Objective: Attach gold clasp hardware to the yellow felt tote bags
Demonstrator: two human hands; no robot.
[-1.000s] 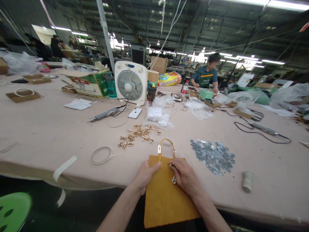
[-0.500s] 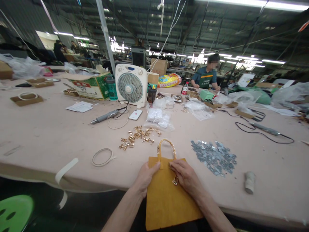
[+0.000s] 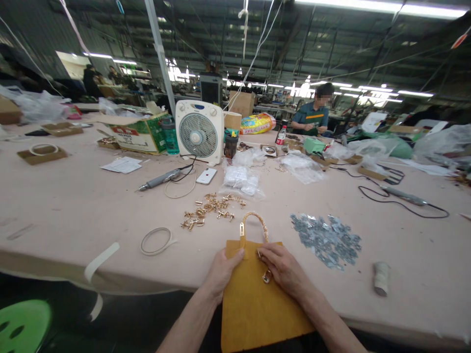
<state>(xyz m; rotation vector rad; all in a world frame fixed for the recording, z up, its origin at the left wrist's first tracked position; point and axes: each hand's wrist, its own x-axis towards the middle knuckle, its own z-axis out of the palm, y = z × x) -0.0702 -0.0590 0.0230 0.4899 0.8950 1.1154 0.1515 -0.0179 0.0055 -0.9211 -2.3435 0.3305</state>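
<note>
A flat mustard-yellow bag panel (image 3: 253,304) hangs at the table's front edge, its top lying toward the table. From its upper edge rises a looped handle (image 3: 257,216) with a gold metal plate (image 3: 242,229) at its left foot. My left hand (image 3: 222,270) is closed on the panel's left upper edge, thumb on top. My right hand (image 3: 282,267) is closed over the right upper part, its fingertips pinching a small gold metal piece at the handle's right foot. A gold ring-shaped fitting (image 3: 267,276) shows just below those fingers.
Gold fittings (image 3: 209,210) lie scattered ahead, and grey metal plates (image 3: 327,240) are heaped to the right. A thread spool (image 3: 381,278), a tape roll (image 3: 156,241), an electric screwdriver (image 3: 160,180), a phone (image 3: 206,176) and a fan (image 3: 199,132) are also on the table. A co-worker (image 3: 312,115) sits opposite.
The handle's left foot has turned slightly, so its gold plate now faces me more. My hands stay nearly in place. The co-worker's hands have come together.
</note>
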